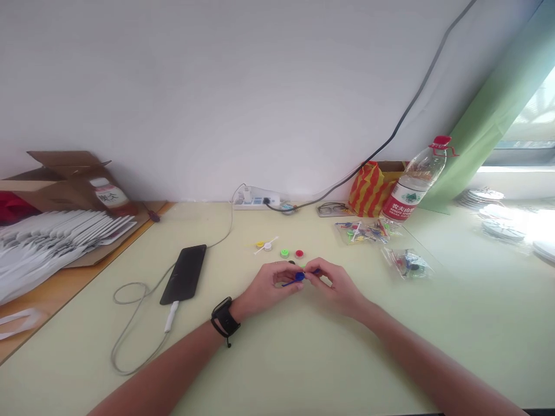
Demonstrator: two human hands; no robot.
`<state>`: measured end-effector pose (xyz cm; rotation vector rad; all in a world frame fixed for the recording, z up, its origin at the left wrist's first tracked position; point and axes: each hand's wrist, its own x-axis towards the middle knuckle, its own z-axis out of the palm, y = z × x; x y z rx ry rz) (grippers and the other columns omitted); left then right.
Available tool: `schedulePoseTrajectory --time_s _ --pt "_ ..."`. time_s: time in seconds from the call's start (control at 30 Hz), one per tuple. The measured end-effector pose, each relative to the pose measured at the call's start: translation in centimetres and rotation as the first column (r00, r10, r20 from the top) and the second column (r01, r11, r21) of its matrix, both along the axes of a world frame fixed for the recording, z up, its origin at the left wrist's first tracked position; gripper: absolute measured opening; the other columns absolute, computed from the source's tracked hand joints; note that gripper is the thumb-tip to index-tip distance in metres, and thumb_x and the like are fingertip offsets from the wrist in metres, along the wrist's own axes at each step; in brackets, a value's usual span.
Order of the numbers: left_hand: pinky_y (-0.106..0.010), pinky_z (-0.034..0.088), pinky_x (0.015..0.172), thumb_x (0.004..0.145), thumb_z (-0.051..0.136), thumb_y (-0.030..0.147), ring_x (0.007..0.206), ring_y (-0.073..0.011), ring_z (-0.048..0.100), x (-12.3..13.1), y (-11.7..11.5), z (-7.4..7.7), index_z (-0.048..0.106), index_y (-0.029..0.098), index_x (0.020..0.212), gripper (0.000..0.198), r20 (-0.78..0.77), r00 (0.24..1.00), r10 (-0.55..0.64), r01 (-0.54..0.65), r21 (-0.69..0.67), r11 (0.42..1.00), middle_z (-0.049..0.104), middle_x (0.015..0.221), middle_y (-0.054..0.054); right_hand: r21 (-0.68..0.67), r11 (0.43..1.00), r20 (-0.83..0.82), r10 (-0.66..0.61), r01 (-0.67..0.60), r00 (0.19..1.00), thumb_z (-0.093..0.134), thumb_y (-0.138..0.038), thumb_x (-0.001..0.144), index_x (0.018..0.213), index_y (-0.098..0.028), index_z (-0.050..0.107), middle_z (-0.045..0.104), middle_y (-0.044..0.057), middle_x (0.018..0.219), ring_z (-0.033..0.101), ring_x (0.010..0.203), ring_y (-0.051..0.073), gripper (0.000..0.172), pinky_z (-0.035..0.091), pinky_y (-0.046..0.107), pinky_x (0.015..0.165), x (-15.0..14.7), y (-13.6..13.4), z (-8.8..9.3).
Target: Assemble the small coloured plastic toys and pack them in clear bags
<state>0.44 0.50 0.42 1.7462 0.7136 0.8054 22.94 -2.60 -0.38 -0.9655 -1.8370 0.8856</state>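
1. The left hand (264, 289) was closed narrowly, its fingertips pinching a small blue plastic disc (299, 277) from the left.
2. The right hand (336, 286) met it from the other side, with its fingers curled and pinched on the same piece, so both hands held it between them.
3. The disc looked round and button-like, in a saturated blue. A thin blue rod (287, 283) stuck out of it toward the lower left, and finer detail was too small to tell.
4. The disc was held just above the pale green bench (303, 358), near its middle.
5. A black wristband (225, 318) sat on the left wrist.
6. Just beyond the hands a green round cap (284, 253) and a red round cap (299, 253) lay side by side on the bench.
7. A yellow cap (260, 244) and a white cap with a stick (267, 246) lay a little farther left.
8. A black phone (184, 273) lay flat to the left, with a grey cable (130, 312) plugged into its near end.
9. To the right lay two clear plastic bags of coloured parts (364, 231).
10. Behind the bags a clear water bottle with a red label (414, 188) stood tilted.
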Motion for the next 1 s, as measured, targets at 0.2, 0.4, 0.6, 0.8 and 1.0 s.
schedulePoseTrajectory --time_s 0.2,0.4,0.6,0.8,1.0 --pt "-0.041 0.062 0.097 0.094 0.075 0.038 0.1 -0.0237 0.075 0.0 0.2 -0.1 0.079 0.018 0.114 0.028 0.01 1.0 0.027 -0.028 0.054 0.998 0.077 0.11 -0.011 -0.017 0.999 0.15 -0.024 0.027 0.988 0.05 -0.043 0.107 0.11 -0.026 0.063 0.071 0.004 0.095 0.062 0.081 0.02 0.022 0.049 0.031 0.073 0.2 -0.2 0.2" --pt "-0.036 0.06 0.091 0.097 0.07 0.037 0.099 -0.0224 0.073 -0.2 0.2 0.4 0.077 0.019 0.109 0.022 -0.073 0.997 0.036 -0.028 0.102 0.994 0.078 0.106 -0.009 -0.061 0.998 0.109 0.001 0.006 0.994 0.051 -0.047 0.107 0.109 -0.024 0.062 0.064 0.0 0.081 0.053 0.069 0.017 0.025 0.043 0.028 0.062 0.0 -0.2 0.3" --pt "-0.03 0.057 0.078 0.101 0.063 0.038 0.089 -0.0199 0.07 -1.0 0.6 1.0 0.075 0.02 0.11 0.023 -0.166 0.976 0.139 -0.096 0.242 0.965 0.076 0.1 -0.006 0.042 0.988 0.171 -0.15 0.145 0.974 0.051 -0.043 0.106 0.111 -0.023 0.064 0.07 0.005 0.097 0.063 0.085 0.021 0.025 0.051 0.033 0.075 2.5 1.9 -0.2" --pt "-0.034 0.052 0.081 0.106 0.051 0.036 0.088 -0.0211 0.066 -3.0 2.4 1.4 0.07 0.023 0.112 0.025 -0.316 0.885 0.342 -0.148 0.504 0.851 0.074 0.097 -0.005 0.249 0.904 0.495 -0.427 0.346 0.757 0.051 -0.03 0.1 0.131 -0.021 0.064 0.065 0.013 0.123 0.056 0.122 0.031 0.034 0.048 0.048 0.104 6.6 4.4 -2.3" --pt "-0.04 0.05 0.096 0.101 0.058 0.029 0.108 -0.0251 0.065 -4.3 4.1 0.3 0.071 0.024 0.096 0.016 -0.227 0.841 0.492 -0.243 0.653 0.718 0.075 0.105 -0.006 0.362 0.895 0.653 -0.442 0.259 0.615 0.049 -0.034 0.104 0.127 -0.026 0.071 0.06 0.014 0.132 0.049 0.128 0.035 0.032 0.045 0.053 0.106 6.7 4.2 -2.7"
